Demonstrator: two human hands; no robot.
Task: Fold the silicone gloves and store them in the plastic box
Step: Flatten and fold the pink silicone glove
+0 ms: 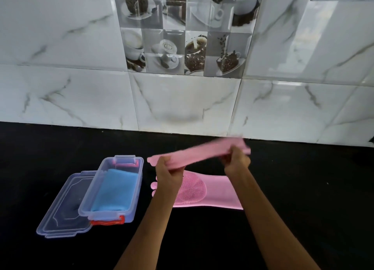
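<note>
Right of the plastic box (113, 188) and above the other pink glove (214, 192) lying flat, you hold a pink glove (194, 155) stretched lengthwise, left hand (169, 171) pinching the box-side end, right hand (236, 158) the far end.

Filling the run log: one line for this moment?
left hand + right hand: hold pink glove aloft | second glove: flat on counter | box: open, blue cloth inside

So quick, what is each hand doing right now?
Left hand: closed on the finger end of the lifted pink glove.
Right hand: closed on the same glove's other end.
</note>
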